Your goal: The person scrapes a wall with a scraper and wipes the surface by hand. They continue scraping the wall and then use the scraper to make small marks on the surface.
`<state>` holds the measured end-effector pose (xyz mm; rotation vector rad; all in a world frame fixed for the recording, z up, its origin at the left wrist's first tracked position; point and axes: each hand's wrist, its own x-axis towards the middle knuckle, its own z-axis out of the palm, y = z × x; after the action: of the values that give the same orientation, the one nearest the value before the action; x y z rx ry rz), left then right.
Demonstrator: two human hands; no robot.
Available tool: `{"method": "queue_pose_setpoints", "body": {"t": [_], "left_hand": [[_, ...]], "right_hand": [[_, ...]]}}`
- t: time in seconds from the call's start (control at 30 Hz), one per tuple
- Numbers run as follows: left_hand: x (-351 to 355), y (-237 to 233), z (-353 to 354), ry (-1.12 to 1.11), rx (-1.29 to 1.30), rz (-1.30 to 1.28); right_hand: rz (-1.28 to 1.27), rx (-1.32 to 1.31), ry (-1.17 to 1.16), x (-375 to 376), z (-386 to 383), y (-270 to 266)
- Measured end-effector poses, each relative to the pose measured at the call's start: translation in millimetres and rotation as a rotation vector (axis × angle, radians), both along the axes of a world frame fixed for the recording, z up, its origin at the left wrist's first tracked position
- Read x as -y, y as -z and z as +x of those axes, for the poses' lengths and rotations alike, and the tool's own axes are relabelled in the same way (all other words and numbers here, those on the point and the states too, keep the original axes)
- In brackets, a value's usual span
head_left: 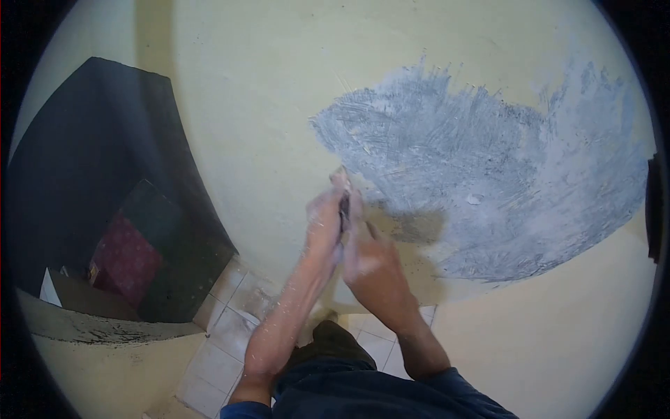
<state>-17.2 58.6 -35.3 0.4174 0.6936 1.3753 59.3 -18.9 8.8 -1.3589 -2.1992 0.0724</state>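
Note:
My left hand [324,218] and my right hand [368,253] are close together in front of the wall, fingers closed around a narrow dark tool [344,208]. Its far end is hidden among the fingers, and blur keeps me from telling its kind. Whitish dust or paste coats the fingers and speckles my left forearm. Just beyond and to the right of the hands spreads a rough grey-white patch [447,153] on the pale yellow wall [258,126]. Streaks and scratch marks run across this patch.
To the left, a dark recess [77,146] opens in the wall, with a reddish-pink patterned panel [129,255] and a cardboard-coloured box [87,297] inside. Below me lie light floor tiles [216,363]. A dark object [654,209] stands at the right edge.

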Motion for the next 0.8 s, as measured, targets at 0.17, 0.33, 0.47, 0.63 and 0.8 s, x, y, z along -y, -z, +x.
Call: {"method": "queue_pose_setpoints", "body": {"t": [0.17,0.33,0.47,0.63,0.8], "left_hand": [[3,-20,-2,0.008,-0.062,-0.022],[3,-7,-1,0.033,-0.106,-0.01],[-7,-16,-13,-0.001,-0.065,0.035],[-2,-13,-10,0.004,-0.127,0.054],[-2,-19,-23,0.059,-0.109,0.04]], "right_hand": [[-0.127,-0.149,0.023,-5,-6,-7],[-0.209,-0.104,0.05,-4,3,-6],[-0.147,-0.165,-0.001,-18,-8,-2],[-0.214,-0.122,0.109,-5,-12,-12],[-0.216,-0.185,0.082,-7,-24,-8]]}}
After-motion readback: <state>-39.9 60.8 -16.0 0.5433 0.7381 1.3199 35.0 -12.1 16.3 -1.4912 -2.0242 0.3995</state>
